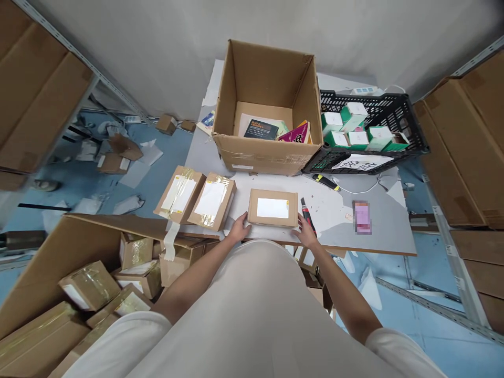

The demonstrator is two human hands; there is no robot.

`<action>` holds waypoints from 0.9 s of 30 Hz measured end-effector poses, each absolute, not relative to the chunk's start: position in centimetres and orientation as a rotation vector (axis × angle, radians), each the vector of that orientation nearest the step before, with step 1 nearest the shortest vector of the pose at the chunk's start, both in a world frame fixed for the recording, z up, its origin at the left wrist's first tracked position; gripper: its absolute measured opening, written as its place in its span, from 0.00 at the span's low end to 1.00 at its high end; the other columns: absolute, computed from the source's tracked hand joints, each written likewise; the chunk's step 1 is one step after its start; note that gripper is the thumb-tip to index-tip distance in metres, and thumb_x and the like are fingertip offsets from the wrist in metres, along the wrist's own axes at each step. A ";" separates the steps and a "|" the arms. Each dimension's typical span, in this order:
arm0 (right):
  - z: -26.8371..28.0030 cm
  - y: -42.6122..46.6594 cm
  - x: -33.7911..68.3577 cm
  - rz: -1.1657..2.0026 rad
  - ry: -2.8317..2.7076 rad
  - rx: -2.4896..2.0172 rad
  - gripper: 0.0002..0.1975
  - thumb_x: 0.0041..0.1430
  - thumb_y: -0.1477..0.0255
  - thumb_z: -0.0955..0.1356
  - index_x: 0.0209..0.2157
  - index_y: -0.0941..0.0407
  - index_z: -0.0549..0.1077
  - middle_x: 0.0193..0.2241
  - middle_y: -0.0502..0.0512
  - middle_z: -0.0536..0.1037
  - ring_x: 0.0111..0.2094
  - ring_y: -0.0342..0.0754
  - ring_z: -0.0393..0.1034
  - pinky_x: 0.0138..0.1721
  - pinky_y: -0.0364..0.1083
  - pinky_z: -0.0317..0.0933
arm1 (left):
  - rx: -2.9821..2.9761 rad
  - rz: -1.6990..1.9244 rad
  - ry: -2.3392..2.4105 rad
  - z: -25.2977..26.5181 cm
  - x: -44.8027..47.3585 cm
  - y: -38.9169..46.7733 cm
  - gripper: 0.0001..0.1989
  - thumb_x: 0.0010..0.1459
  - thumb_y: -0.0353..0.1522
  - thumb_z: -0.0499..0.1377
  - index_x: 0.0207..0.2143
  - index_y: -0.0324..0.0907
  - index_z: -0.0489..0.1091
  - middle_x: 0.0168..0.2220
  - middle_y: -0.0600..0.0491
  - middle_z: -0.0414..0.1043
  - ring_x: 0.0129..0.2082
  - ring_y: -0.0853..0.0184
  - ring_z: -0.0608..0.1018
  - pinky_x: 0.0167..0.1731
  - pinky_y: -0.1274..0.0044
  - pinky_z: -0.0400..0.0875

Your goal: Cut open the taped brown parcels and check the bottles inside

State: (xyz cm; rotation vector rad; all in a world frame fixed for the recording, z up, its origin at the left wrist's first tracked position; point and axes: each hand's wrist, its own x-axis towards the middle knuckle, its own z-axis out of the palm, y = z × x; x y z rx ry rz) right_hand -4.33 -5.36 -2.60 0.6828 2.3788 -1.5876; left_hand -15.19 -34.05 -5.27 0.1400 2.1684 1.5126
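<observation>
A small cardboard box (273, 216) with a white label on top lies near the table's front edge. My left hand (239, 228) holds its left front corner, thumb along the near side. On the opposite corner is my right hand (305, 232), so the box sits between both hands. A red and black utility knife (308, 216) lies just beyond my right fingers. Two taped, labelled cardboard boxes (212, 202) (180, 194) stand to the left of my left hand, and a loose strip of tape (170, 241) hangs from the farther one.
Behind stands a large open carton (268, 153) with several books inside. Beside it, a black plastic crate (315, 161) holds green and white boxes. A yellow and black cutter (326, 182) and a pixelated pink item (362, 217) lie rightward. A big carton (106, 220) of parcels stands lower left.
</observation>
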 end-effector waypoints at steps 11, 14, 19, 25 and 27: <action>0.2 -5.9 -5.5 -1.540 2.515 0.600 0.20 0.57 0.60 0.63 0.48 0.56 0.68 0.45 0.61 0.73 0.44 0.52 0.69 0.44 0.52 0.65 | 0.165 1.544 2.207 -2.0 -15.5 -33.6 0.22 0.53 0.42 0.57 0.45 0.37 0.70 0.44 0.44 0.74 0.44 0.61 0.75 0.46 0.70 0.69; 2.0 -5.7 -6.6 -1.203 2.663 0.604 0.22 0.62 0.55 0.56 0.35 0.57 0.71 0.37 0.61 0.74 0.39 0.52 0.69 0.42 0.51 0.63 | 0.142 1.346 2.453 0.4 -16.2 -33.4 0.21 0.56 0.47 0.54 0.36 0.38 0.73 0.34 0.47 0.75 0.35 0.63 0.76 0.38 0.73 0.68; 3.0 -6.0 -9.0 -0.950 2.657 0.648 0.27 0.65 0.55 0.50 0.31 0.57 0.70 0.34 0.64 0.76 0.38 0.54 0.71 0.41 0.48 0.60 | 0.110 1.139 2.576 1.7 -17.6 -32.0 0.24 0.58 0.49 0.50 0.25 0.40 0.70 0.23 0.52 0.70 0.27 0.67 0.71 0.30 0.77 0.62; 2.3 -5.5 -10.0 -1.004 2.560 0.720 0.29 0.64 0.51 0.51 0.37 0.58 0.72 0.38 0.64 0.77 0.42 0.55 0.71 0.43 0.48 0.60 | 0.040 1.149 2.575 1.4 -18.5 -31.3 0.23 0.58 0.49 0.51 0.24 0.39 0.69 0.22 0.54 0.69 0.25 0.69 0.69 0.28 0.78 0.61; 1.9 -5.1 -9.7 -1.119 2.520 0.745 0.30 0.62 0.50 0.52 0.40 0.58 0.72 0.41 0.64 0.77 0.45 0.55 0.70 0.46 0.49 0.61 | 0.023 1.180 2.548 1.0 -18.3 -31.6 0.23 0.59 0.48 0.50 0.25 0.39 0.70 0.24 0.52 0.71 0.27 0.68 0.71 0.30 0.77 0.63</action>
